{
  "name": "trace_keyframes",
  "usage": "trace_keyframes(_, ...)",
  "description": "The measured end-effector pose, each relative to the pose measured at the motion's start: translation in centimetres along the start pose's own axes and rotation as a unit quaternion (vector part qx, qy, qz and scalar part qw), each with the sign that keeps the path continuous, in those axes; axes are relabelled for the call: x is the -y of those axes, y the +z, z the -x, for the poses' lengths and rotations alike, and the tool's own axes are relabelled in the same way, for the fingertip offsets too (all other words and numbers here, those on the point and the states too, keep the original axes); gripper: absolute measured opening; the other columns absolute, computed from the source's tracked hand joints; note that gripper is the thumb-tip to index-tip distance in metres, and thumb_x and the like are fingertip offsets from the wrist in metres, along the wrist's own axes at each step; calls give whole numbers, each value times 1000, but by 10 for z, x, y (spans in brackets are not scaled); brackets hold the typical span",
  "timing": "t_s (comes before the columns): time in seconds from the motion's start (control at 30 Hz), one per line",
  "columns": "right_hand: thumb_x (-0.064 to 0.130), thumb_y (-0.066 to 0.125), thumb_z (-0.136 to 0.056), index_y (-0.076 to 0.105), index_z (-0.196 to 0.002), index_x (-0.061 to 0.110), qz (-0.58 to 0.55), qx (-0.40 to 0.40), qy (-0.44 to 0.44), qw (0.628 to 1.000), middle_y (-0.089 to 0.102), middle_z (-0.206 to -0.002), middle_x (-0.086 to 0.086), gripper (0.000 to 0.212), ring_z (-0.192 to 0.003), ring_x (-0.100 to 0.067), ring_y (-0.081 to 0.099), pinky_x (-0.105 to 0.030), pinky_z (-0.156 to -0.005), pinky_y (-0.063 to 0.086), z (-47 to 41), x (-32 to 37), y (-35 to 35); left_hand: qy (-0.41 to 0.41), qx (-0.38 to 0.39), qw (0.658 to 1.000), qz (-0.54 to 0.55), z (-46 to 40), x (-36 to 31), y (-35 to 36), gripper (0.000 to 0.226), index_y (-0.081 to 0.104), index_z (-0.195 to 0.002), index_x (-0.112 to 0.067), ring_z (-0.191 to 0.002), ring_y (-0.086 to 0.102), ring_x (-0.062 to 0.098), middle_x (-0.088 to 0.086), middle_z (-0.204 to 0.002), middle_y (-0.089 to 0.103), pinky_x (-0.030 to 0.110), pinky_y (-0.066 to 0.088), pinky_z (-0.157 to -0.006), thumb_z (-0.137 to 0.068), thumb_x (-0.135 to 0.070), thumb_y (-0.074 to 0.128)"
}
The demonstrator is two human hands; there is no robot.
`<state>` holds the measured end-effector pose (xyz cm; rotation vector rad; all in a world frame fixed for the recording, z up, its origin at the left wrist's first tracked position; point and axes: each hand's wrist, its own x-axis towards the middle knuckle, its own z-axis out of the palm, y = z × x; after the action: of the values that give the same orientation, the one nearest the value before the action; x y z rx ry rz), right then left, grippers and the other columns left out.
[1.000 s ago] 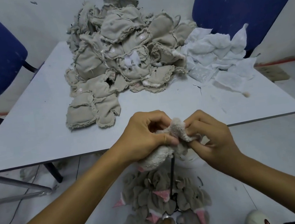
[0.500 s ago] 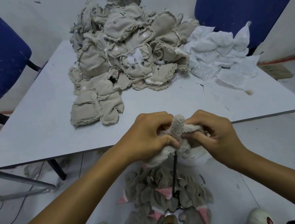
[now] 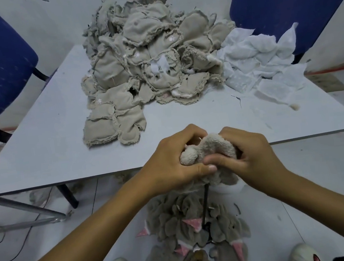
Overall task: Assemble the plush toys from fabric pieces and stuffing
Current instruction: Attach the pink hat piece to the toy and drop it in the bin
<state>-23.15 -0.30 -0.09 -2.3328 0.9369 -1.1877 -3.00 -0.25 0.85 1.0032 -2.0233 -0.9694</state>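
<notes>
Since a second ago more fuzzy right side of the plush skin [image 3: 209,148] has rolled out between the left hand [image 3: 170,163] and right hand [image 3: 249,153], both clamped on it just over the table [image 3: 39,151] edge, so the turning seems nearly done, while frayed beige fabric pieces [image 3: 137,69] wait behind.

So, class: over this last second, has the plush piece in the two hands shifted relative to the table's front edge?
Yes. The plush piece has risen: earlier it sat mostly below the table's front edge; now it overlaps that edge, more fleece showing between both hands.
</notes>
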Motion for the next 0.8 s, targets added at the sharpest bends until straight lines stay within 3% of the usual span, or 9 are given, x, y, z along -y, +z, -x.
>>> trace_keyframes(0.07,40,67,-87,50,-94,47,-16,4,7,1000,56,-84,31,20,-77,10,54,-5,-68,35,2,-2,-2,-2,-12,1000,15,1,-2,1,47,60,-112,-19,-89,64,25,3,-98,66,47,53,-79,-74,-31,84)
trace_keyframes(0.17,43,73,-82,55,-106,38,-80,-12,62,995,64,-101,22,31,-91,-3,63,-12,-76,45,7,-9,-5,17,-62,996,62,-3,-8,0,42,62,-105,-16,-82,62,25,3,-91,64,43,52,-73,-72,-34,82)
trace_keyframes(0.23,36,78,-78,57,-106,34,-105,-38,89,990,65,-99,16,35,-91,-8,65,-18,-75,49,9,-12,-7,55,-69,996,32,-7,-10,-5,29,67,-94,-10,-79,62,16,-1,-86,65,37,51,-70,-76,-30,78)
trace_keyframes(0.33,20,75,-80,62,-93,30,-111,-86,61,988,66,-91,17,21,-82,-1,64,-11,-72,46,4,-7,-11,54,-35,997,-32,-10,-7,-11,26,68,-81,-3,-74,62,18,3,-79,66,42,52,-68,-75,-24,81)
trace_keyframes(0.5,30,75,-78,64,-89,30,-97,-85,34,991,64,-86,25,16,-77,0,62,-10,-70,44,0,6,-10,27,63,993,-100,-13,-1,-17,23,65,-89,-3,-81,59,25,7,-84,63,45,49,-73,-80,-20,79)
trace_keyframes(0.57,32,75,-78,62,-89,32,-92,-85,40,991,65,-87,26,17,-78,1,62,-10,-70,44,-1,9,-11,24,56,996,-72,-12,-4,-15,23,68,-93,-8,-82,61,21,2,-86,65,41,50,-72,-82,-26,76)
trace_keyframes(0.67,33,79,-81,62,-94,31,-81,-109,25,990,66,-92,19,21,-82,1,63,-12,-72,46,-8,14,-18,52,-21,998,30,-14,-13,-11,23,66,-86,-8,-75,58,13,-3,-78,60,35,47,-65,-83,-30,70)
trace_keyframes(0.73,32,78,-79,62,-98,29,-79,-111,24,990,65,-95,15,25,-84,1,63,-11,-74,47,-14,16,-22,104,-51,993,2,-17,-12,-15,19,64,-81,-8,-72,53,13,-4,-76,55,32,43,-63,-83,-26,70)
trace_keyframes(0.8,34,81,-76,61,-104,28,-93,-62,50,992,64,-95,14,35,-85,-2,64,-13,-74,48,-16,17,-20,84,-3,995,-46,-16,-7,-20,23,63,-78,-4,-69,52,15,-1,-75,55,34,42,-63,-81,-25,74)
